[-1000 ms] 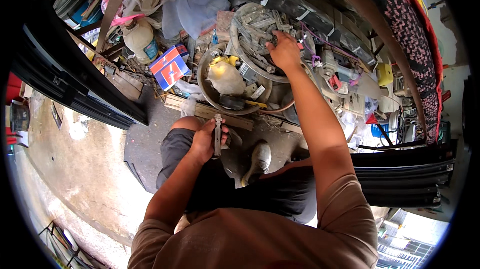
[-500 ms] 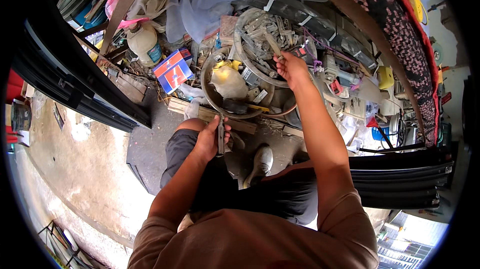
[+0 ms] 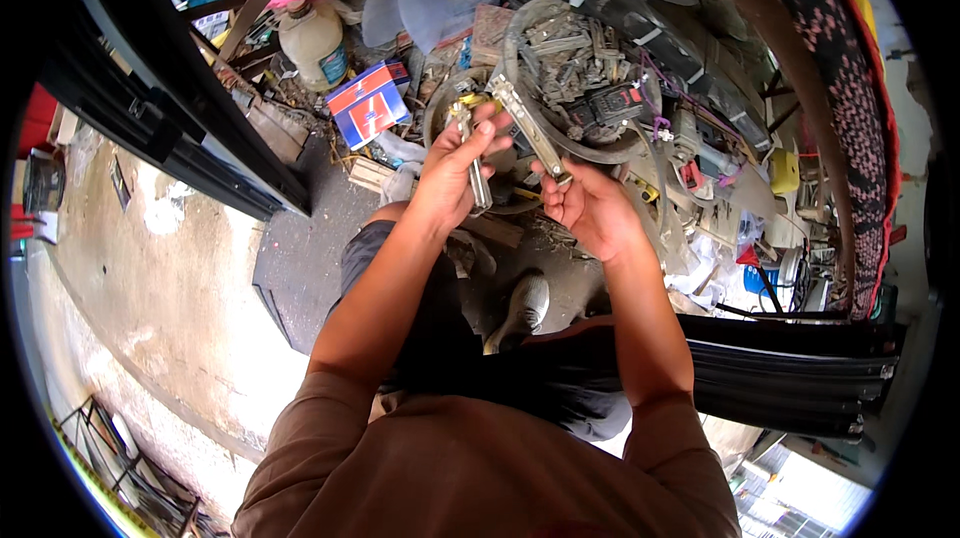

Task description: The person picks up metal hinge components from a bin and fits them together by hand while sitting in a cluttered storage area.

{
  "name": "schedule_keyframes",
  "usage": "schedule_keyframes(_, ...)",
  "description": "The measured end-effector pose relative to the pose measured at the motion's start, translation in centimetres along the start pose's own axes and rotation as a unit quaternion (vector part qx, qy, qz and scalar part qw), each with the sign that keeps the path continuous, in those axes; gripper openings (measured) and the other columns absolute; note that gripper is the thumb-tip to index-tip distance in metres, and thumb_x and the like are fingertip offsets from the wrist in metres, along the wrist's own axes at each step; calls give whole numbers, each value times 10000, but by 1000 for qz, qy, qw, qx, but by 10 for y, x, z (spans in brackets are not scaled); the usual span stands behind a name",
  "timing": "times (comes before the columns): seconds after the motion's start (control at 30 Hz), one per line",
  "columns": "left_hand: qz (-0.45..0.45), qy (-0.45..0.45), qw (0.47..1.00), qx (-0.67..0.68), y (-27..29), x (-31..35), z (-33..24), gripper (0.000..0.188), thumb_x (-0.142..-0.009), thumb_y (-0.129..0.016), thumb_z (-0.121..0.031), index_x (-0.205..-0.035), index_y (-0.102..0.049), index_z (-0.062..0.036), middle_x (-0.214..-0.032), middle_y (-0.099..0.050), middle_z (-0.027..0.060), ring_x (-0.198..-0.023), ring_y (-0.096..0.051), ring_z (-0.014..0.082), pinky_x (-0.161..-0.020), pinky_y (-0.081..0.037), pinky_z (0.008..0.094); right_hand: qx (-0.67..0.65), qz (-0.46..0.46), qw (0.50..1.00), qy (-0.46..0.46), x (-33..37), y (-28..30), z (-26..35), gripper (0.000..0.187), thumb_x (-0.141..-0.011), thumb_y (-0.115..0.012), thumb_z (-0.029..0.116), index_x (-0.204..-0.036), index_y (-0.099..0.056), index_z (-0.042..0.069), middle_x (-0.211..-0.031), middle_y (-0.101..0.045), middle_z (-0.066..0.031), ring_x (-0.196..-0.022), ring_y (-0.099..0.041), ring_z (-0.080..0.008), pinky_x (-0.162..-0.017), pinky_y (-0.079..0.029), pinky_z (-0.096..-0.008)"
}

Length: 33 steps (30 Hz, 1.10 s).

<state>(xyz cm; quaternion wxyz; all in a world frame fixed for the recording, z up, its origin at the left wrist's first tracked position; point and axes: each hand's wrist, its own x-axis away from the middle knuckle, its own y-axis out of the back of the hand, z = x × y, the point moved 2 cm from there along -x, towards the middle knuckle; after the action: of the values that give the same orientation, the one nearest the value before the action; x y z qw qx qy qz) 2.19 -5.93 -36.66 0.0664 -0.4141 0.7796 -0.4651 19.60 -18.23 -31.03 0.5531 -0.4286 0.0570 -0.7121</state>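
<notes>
Upper centre: a round basin [image 3: 511,43] heaped with metal pieces [image 3: 570,63]. Centre right: the right hand [image 3: 595,208], loosely curled, pinches in its fingertips the lower end of a long metal bar [image 3: 532,133], slanting up-left. Centre: the left hand [image 3: 447,173], half-closed, has thumb and fingers about a slim metal fitting [image 3: 479,188]. Both items look stiff, fairly light and hardly fragile; smooth faces may slip, so mid-length, across the long edges, seems the surest hold.

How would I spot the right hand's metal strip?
Find the round basin of metal parts. Across its lower-left rim slants a long, narrow metal strip. Only its lower end is held, by the right hand; the left hand grips its metal piece around the middle.
</notes>
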Motion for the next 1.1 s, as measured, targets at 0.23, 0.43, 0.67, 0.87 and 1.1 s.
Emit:
schedule_keyframes(0.23, 30, -59, 997, -35, -6, 13, -15, 378, -991, -750, -232, -1331, -646, -105, -1234, -753, 24, -1055, -682, 97, -689, -419, 237, 63, 10, 998, -19, -1, -20, -22, 424, -1090, -544, 282, -1338, -611, -55, -1120, -701, -69, -922, -614, -127, -863, -485, -285)
schedule_keyframes(0.43, 27, -75, 991, -105, -6, 13, -11, 329, -958, -776, -138, -1261, -669, -66, -1158, -772, 49, -870, -654, 56, -625, -416, 205, 365, -123, 918, 92, -4, -11, -10, 497, -1066, -612, 435, -1329, -663, 17, -1088, -721, -45, -936, -636, -123, -839, -522, -286)
schedule_keyframes(0.67, 70, -98, 975, -185, -21, 17, 27, 213, -954, -764, -68, -1150, -692, -28, -992, -737, 0, -779, -572, 14, -622, -434, 209, 492, -150, 821, 248, -11, -48, 5, 396, -979, -739, 378, -1191, -739, 43, -1017, -736, -75, -854, -658, -143, -778, -529, -292)
schedule_keyframes(0.87, 55, -46, 971, -230, -31, 23, 28, 213, -930, -800, -90, -1084, -678, -8, -908, -657, -26, -748, -554, 36, -655, -443, 224, 513, -167, 773, 334, -9, -40, 11, 286, -881, -837, 272, -1013, -806, 21, -927, -751, -133, -834, -716, -229, -770, -542, -333)
schedule_keyframes(1.1, 74, 50, 974, -206, -25, 22, 35, 271, -906, -848, -166, -1078, -683, -36, -903, -657, -45, -739, -533, 27, -637, -422, 213, 456, -134, 843, 251, -13, -18, 11, 308, -914, -818, 280, -1010, -797, -13, -876, -744, -81, -803, -680, -128, -749, -529, -287)
